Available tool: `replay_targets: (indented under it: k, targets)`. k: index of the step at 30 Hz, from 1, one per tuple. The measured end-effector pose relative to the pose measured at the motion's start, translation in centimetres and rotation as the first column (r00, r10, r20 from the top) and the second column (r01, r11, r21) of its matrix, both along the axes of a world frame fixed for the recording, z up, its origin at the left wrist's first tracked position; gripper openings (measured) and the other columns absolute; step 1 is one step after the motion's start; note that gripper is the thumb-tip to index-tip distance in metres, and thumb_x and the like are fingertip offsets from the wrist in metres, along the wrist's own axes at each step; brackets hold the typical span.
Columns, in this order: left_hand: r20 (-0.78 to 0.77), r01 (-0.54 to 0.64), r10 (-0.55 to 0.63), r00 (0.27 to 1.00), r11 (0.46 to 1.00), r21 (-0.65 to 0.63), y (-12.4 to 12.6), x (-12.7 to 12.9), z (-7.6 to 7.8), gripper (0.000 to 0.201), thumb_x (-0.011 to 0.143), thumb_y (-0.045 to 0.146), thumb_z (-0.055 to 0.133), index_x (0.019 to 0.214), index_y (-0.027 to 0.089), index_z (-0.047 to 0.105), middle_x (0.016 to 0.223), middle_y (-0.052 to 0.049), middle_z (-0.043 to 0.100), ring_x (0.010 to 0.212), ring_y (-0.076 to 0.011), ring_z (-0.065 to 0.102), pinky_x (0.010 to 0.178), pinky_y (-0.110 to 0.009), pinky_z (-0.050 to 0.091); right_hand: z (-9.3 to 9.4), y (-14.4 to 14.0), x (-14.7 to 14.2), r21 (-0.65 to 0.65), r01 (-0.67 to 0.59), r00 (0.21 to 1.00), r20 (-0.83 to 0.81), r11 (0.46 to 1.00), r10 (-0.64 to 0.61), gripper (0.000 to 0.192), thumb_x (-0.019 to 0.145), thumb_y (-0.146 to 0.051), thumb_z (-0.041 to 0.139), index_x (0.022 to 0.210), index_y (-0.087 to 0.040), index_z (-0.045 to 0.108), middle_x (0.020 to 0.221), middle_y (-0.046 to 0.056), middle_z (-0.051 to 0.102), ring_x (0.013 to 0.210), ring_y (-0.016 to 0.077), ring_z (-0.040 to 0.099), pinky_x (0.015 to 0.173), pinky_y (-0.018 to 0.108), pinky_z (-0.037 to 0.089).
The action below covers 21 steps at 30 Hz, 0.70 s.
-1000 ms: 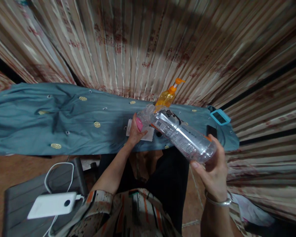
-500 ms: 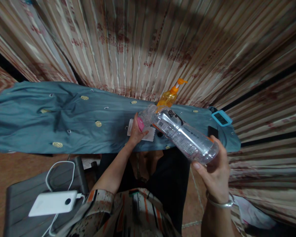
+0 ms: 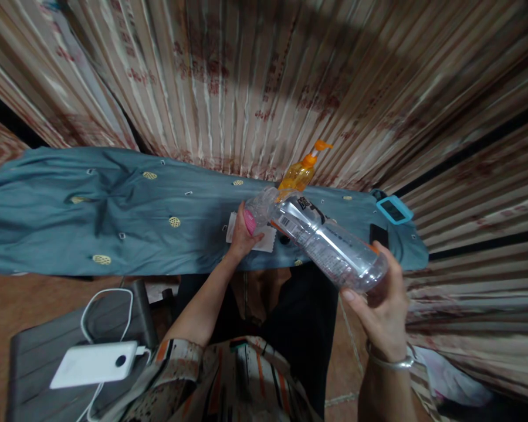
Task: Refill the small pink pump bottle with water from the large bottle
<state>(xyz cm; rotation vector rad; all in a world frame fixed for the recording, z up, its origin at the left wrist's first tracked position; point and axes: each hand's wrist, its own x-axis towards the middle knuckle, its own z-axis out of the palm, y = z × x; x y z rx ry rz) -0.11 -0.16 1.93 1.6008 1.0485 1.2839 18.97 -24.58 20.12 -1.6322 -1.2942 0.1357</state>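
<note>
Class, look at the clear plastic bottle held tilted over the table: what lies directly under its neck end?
Under the clear plastic bottle, a white paper lies on the blue cloth. The left hand covers part of the paper, and a small dark thing sits beside it.

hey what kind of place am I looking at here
Probably a room in a home, not a workshop. Patterned curtains hang behind a table under a blue cloth, with a pump bottle on it. The left hand and right hand hold a clear plastic bottle.
</note>
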Motion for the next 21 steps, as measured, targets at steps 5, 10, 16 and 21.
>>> replay_targets:
  k: [5,10,16,21]
  targets:
    - [0.014,-0.001,0.001,1.0,1.0,-0.005,0.0,-0.02,-0.18,0.127,0.057,0.015,0.092,0.162,0.03,0.022,0.17,-0.014,0.036,0.161,-0.0355,0.036,0.136,-0.055,0.027,-0.24,-0.07,0.11,0.002,-0.027,0.999,-0.031,1.0,0.027,0.101,0.072,-0.053,0.091,0.159,-0.027,0.047,0.156,0.015,0.053,0.136,0.0365,0.059,0.109,0.052,0.053]
    - [0.003,0.008,-0.008,1.0,1.0,-0.005,-0.07,-0.14,0.14,0.126,0.058,0.015,0.091,0.162,0.028,0.021,0.171,-0.015,0.035,0.162,-0.0353,0.034,0.137,-0.056,0.026,-0.1,-0.04,-0.04,-0.013,-0.02,0.999,-0.026,1.0,0.02,0.103,0.07,-0.053,0.092,0.159,-0.026,0.046,0.156,0.016,0.053,0.137,0.0376,0.058,0.111,0.054,0.051]
    - [0.018,0.0,0.0,1.0,1.0,-0.011,0.07,-0.03,-0.14,0.127,0.056,0.014,0.092,0.161,0.027,0.022,0.17,-0.016,0.035,0.161,-0.0357,0.035,0.137,-0.056,0.025,0.01,-0.03,-0.21,-0.001,-0.023,1.0,-0.003,1.0,0.023,0.101,0.072,-0.053,0.092,0.159,-0.027,0.046,0.157,0.015,0.052,0.14,0.0375,0.056,0.115,0.055,0.048]
    - [0.03,0.011,-0.011,0.999,1.0,0.002,0.24,0.04,-0.71,0.127,0.056,0.016,0.092,0.161,0.028,0.021,0.172,-0.015,0.033,0.162,-0.036,0.033,0.137,-0.055,0.024,0.0,-0.06,-0.04,0.008,-0.019,1.0,0.015,1.0,0.019,0.1,0.072,-0.053,0.092,0.158,-0.026,0.048,0.154,0.015,0.056,0.136,0.0369,0.06,0.108,0.051,0.054]
